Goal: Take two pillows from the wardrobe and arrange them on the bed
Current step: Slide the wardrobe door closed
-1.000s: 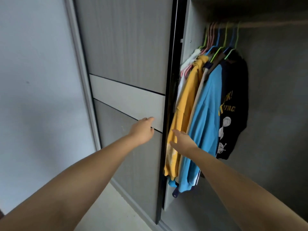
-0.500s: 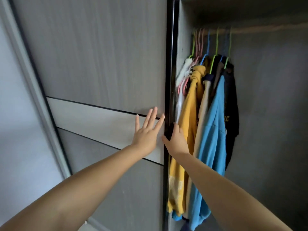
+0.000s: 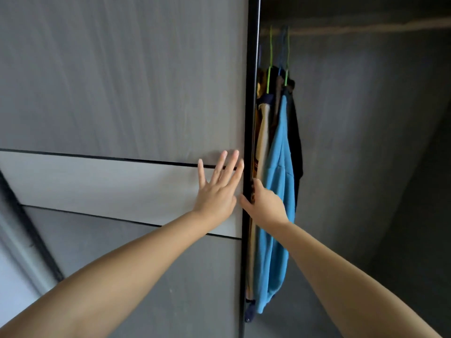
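Observation:
A grey sliding wardrobe door [image 3: 122,93] with a pale band across its middle fills the left of the head view. My left hand [image 3: 217,189] lies flat on the door's face near its edge, fingers spread. My right hand [image 3: 263,203] wraps around the door's black edge [image 3: 250,118], thumb on the front and fingers behind. To the right the wardrobe stands open. No pillows and no bed are in sight.
Clothes hang on coloured hangers from a rail [image 3: 353,28] just inside the opening: a blue shirt [image 3: 278,191], a black garment [image 3: 296,142] and brown and yellow ones half hidden by the door. The wardrobe's grey back wall [image 3: 366,167] lies to the right.
The door has slid right and covers more of the hanging clothes. My left hand went from reaching to flat on the door. My right hand has closed on the door's edge.

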{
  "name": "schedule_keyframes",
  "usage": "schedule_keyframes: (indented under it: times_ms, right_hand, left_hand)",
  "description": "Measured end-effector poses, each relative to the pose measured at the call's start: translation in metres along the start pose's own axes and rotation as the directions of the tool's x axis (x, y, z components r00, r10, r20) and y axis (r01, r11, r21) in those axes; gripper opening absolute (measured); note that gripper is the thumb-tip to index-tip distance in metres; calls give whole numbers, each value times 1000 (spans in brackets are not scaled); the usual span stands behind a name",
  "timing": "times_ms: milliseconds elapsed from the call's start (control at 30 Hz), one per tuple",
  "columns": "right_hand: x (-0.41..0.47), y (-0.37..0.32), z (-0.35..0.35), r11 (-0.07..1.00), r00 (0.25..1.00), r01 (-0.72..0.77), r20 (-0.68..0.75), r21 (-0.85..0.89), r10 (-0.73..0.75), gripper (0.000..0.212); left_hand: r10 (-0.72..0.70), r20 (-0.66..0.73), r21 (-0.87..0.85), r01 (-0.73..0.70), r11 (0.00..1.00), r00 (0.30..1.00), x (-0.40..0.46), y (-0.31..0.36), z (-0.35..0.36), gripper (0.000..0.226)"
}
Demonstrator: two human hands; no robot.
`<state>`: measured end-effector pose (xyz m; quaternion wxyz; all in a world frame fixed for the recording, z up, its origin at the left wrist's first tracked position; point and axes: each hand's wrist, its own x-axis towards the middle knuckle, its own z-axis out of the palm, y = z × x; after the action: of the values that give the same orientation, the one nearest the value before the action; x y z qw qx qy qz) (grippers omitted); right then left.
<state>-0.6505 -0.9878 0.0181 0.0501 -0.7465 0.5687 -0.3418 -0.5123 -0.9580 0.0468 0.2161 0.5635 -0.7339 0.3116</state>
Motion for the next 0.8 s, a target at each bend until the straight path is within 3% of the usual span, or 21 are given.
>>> schedule_keyframes:
  times_ms: [233,367,500,600,700,767,800]
  right_hand:
    - [-24,61,-50,967,992,-9,-125,-253,-23,53]
    - [-44,93,-79,958,983,-122,-162,-261,82,62]
    - [-64,126,-105,952,947,-246,-255,-184,195,64]
    - [-79,147,-125,936,885,-347,-352,-62,305,66]
    - [-87,157,-142,891,739,-443,-522,100,426,71]
    - [-87,153,-149,893,662,-443,-641,82,387,73]
    - [-86,149,-152,908,670,-418,-665,29,330,73]
  left_hand:
    - [220,-31,-10,-220,975,975,27,51,-9,85]
    - [374,-34,-22,-375,927,927,41,76,-18,88]
    - [357,6,1,-357,934,934,55,76,-25,95]
    - [343,13,-3,-343,939,939,63,77,-30,101]
    - [354,-17,20,-354,935,935,73,83,-36,106]
    - [381,-26,40,-380,924,924,80,91,-35,111]
    - [402,-18,47,-401,915,915,84,98,-33,114]
